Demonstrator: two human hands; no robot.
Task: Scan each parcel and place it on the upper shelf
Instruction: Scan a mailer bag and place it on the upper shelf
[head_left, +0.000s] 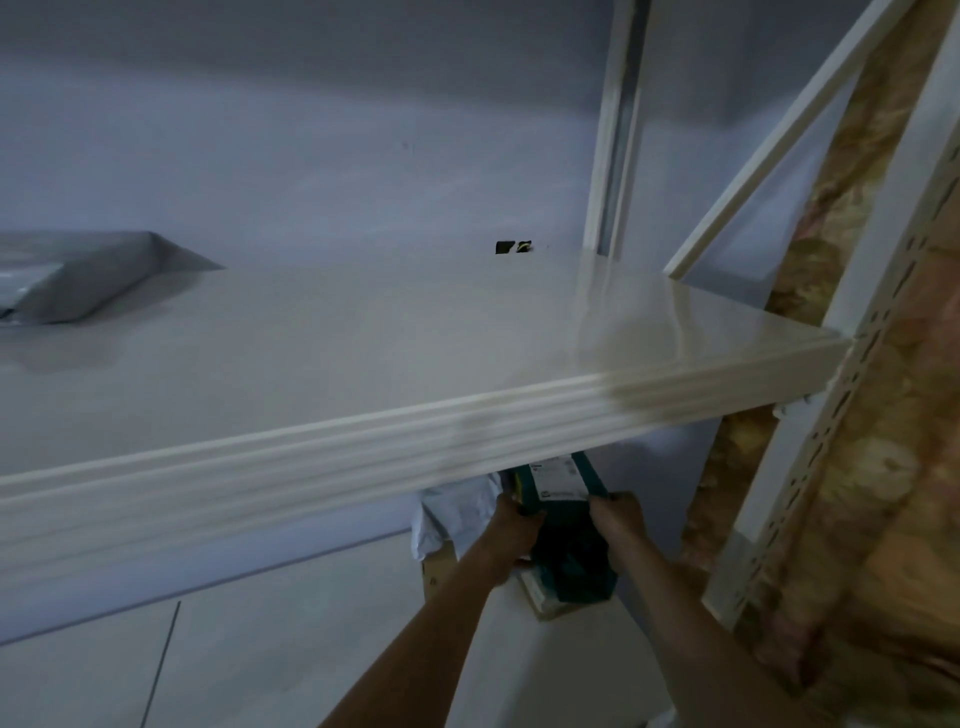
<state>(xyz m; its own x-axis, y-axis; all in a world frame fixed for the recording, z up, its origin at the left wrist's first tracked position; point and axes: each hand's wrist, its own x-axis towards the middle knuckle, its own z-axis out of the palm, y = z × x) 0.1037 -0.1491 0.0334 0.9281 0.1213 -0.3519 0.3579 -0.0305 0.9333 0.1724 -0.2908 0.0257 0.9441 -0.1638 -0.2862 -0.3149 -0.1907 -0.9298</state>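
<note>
A teal parcel (563, 519) with a white label on top is held below the front edge of the upper shelf (363, 447). My left hand (511, 540) grips its left side and my right hand (618, 525) grips its right side. The parcel's far end is hidden behind the shelf edge. A grey plastic mailer parcel (88, 280) lies on the upper shelf at the far left.
A white wrapped bundle (457, 512) sits left of my hands over a cardboard box (540, 597). White rack uprights (831, 467) and a diagonal brace (769, 140) stand on the right before patterned fabric. A small dark object (511, 247) rests at the shelf's back.
</note>
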